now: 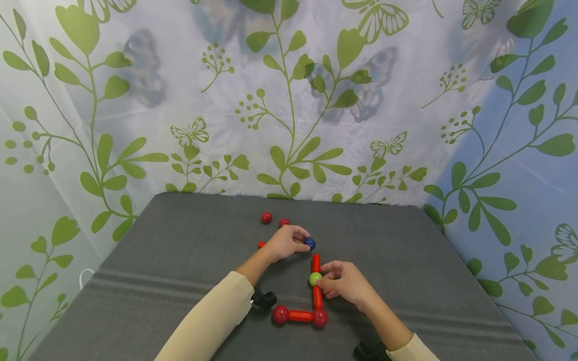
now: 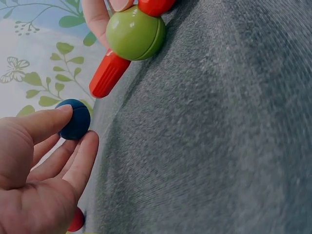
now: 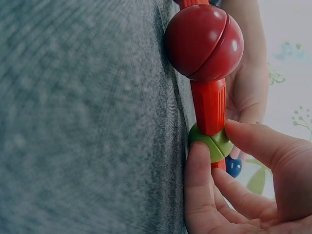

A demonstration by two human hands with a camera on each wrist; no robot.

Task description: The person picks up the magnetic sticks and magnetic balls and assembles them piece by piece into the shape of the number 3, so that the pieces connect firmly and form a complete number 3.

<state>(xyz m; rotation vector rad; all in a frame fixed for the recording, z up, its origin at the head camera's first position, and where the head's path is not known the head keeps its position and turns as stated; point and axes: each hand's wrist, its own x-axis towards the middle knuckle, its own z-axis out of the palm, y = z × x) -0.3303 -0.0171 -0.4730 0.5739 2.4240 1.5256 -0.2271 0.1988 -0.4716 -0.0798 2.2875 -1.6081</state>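
Observation:
My left hand (image 1: 287,242) pinches a blue ball (image 2: 75,119) between thumb and fingers, a little beyond the free end of a red rod (image 1: 316,262). That rod joins a green ball (image 1: 315,279), which my right hand (image 1: 344,284) holds between thumb and fingers. From the green ball a second red rod (image 3: 209,105) runs toward me to a dark red ball (image 1: 320,318). A third red rod (image 1: 300,316) lies crosswise from there to another dark red ball (image 1: 280,315), so the joined pieces form an L shape on the grey table.
Two loose red balls (image 1: 266,217) lie toward the back of the grey cloth-covered table (image 1: 203,225). A red piece (image 1: 262,244) shows partly behind my left wrist. Behind the table hangs a curtain (image 1: 217,165) with green leaves and butterflies.

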